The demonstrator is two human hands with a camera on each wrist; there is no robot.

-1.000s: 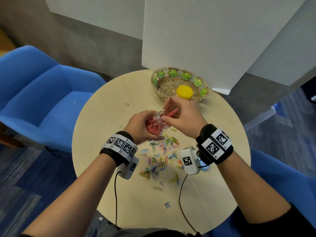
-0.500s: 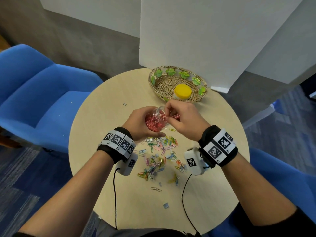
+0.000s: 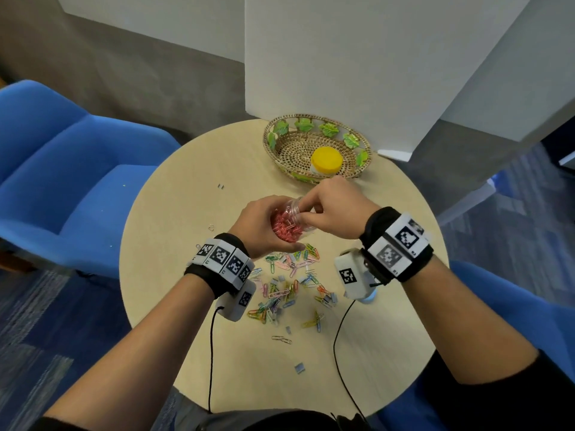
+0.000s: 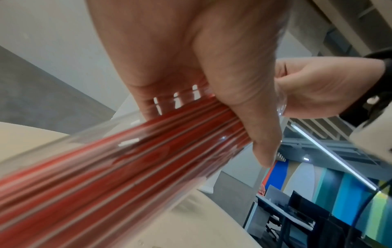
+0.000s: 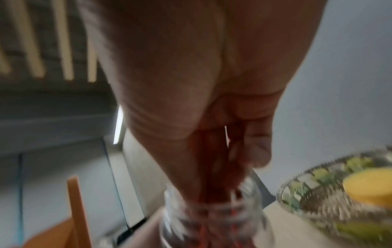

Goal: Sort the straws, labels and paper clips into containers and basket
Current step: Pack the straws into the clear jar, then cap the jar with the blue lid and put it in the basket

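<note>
Here, left hand (image 3: pixel 258 225) gripping jar (image 3: pixel 287 223), right hand (image 3: pixel 334 214) at mouth

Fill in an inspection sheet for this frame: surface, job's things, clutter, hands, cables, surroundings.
Surface: round beige table.
Job's things: clear jar packed with red straws; coloured paper clips loose on the table; basket at the far edge, holding a yellow-lidded container.
Clutter: small grey bits scattered on the table.
Hands: left hand grips the jar; right hand pinches straws at its mouth.
Cables: black wrist-camera cables hanging over the table.
Surroundings: blue chairs, white panels.
</note>
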